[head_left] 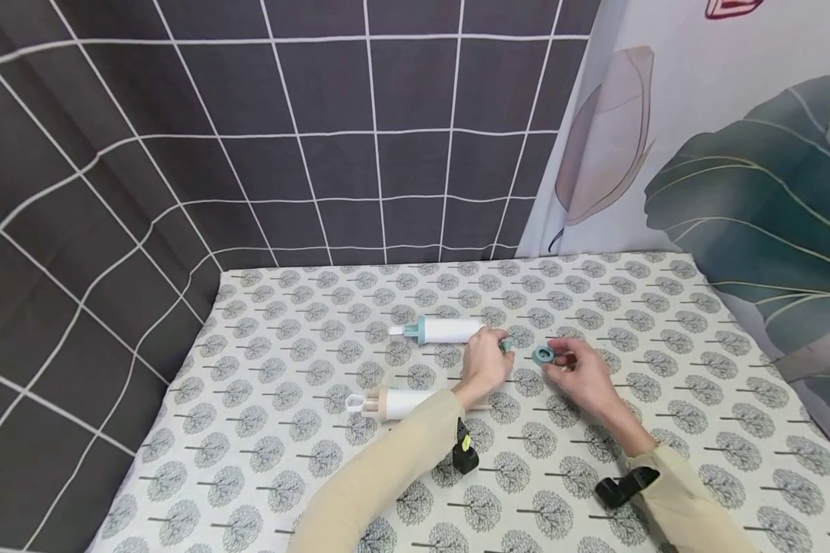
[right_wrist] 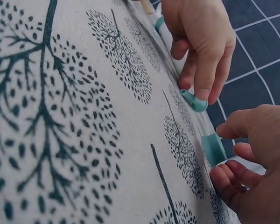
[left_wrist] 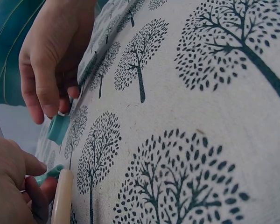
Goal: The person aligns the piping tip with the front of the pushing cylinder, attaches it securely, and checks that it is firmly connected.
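My left hand pinches a small teal nozzle-like piece between thumb and fingers. To its right, my right hand holds a short teal ring at the fingertips, its round opening facing up in the head view. The ring is close over the tablecloth, apart from the nozzle piece. Just behind my left hand lies a white tube with a teal collar and a white tip on its left end. A similar white tube with a beige collar lies nearer, partly covered by my left sleeve.
A tree-print cloth covers the table. Beyond its back edge hangs a dark curtain with white grid lines; a leaf-patterned curtain hangs at the right. A beige rod end shows beside my left fingers in the left wrist view.
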The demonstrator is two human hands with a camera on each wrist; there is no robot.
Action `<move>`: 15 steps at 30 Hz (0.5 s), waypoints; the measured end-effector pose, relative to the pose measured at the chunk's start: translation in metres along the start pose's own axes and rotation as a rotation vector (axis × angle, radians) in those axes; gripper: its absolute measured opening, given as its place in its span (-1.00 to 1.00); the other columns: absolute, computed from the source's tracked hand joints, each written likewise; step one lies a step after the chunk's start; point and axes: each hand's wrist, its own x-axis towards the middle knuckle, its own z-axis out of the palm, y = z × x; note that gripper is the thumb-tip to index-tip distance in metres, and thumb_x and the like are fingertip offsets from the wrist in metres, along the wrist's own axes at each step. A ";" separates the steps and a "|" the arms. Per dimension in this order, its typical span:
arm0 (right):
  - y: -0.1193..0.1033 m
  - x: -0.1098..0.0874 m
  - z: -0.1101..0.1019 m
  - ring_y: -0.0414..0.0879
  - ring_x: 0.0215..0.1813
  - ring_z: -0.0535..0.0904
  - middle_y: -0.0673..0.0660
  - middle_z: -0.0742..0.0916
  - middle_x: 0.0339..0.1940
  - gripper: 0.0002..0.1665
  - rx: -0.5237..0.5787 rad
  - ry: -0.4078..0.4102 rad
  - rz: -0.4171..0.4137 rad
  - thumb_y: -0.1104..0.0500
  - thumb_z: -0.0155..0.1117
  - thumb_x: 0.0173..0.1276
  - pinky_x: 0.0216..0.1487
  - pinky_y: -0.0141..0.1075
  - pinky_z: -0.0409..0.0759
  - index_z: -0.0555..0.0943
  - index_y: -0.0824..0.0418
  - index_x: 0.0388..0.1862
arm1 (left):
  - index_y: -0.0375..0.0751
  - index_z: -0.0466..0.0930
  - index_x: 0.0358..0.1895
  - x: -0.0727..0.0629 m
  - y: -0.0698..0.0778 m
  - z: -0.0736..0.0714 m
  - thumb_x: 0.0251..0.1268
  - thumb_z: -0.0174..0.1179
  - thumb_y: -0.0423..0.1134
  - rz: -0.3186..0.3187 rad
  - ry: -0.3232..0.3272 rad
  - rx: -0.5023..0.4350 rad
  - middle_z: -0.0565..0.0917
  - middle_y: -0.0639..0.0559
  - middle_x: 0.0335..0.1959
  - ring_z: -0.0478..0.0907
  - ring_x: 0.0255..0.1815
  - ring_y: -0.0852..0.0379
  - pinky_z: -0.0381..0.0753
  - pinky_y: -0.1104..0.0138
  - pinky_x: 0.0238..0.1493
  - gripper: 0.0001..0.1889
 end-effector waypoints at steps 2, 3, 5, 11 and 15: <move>-0.001 0.001 0.000 0.13 -0.13 0.57 0.37 0.61 -0.09 -0.47 -0.001 -0.009 0.009 0.43 0.41 0.16 -0.22 -0.44 0.54 0.50 0.52 0.12 | -0.20 0.71 0.04 0.000 0.000 0.000 0.15 0.43 -0.35 -0.001 0.002 -0.005 0.69 0.02 -0.14 0.62 -0.19 0.15 0.59 0.42 -0.14 -0.66; -0.001 0.001 0.001 0.13 -0.12 0.56 0.37 0.61 -0.08 -0.46 -0.001 -0.014 0.015 0.42 0.41 0.16 -0.21 -0.43 0.54 0.50 0.51 0.13 | -0.20 0.71 0.04 0.000 0.000 0.000 0.15 0.43 -0.35 -0.002 0.003 -0.005 0.69 0.02 -0.15 0.62 -0.20 0.16 0.59 0.43 -0.16 -0.66; -0.001 0.002 0.001 0.13 -0.11 0.56 0.38 0.60 -0.04 -0.45 -0.007 -0.022 0.024 0.41 0.41 0.17 -0.19 -0.40 0.54 0.49 0.50 0.15 | -0.19 0.72 0.03 0.000 -0.001 0.000 0.15 0.44 -0.35 -0.004 0.004 -0.003 0.68 0.04 -0.18 0.60 -0.24 0.18 0.58 0.44 -0.19 -0.66; 0.002 0.004 0.003 0.15 -0.08 0.55 0.40 0.61 0.00 -0.43 -0.051 -0.024 0.025 0.38 0.41 0.17 -0.10 -0.18 0.53 0.50 0.48 0.17 | -0.16 0.72 0.03 0.000 -0.002 0.002 0.14 0.44 -0.31 -0.003 0.004 0.023 0.67 0.06 -0.18 0.58 -0.25 0.18 0.57 0.42 -0.19 -0.65; 0.003 0.007 0.004 0.14 -0.13 0.57 0.38 0.63 -0.06 -0.46 -0.083 -0.020 -0.007 0.37 0.42 0.15 -0.11 -0.13 0.53 0.52 0.48 0.13 | -0.14 0.72 0.04 0.000 -0.002 0.002 0.13 0.45 -0.29 -0.007 0.002 0.041 0.67 0.06 -0.18 0.58 -0.22 0.15 0.57 0.39 -0.15 -0.64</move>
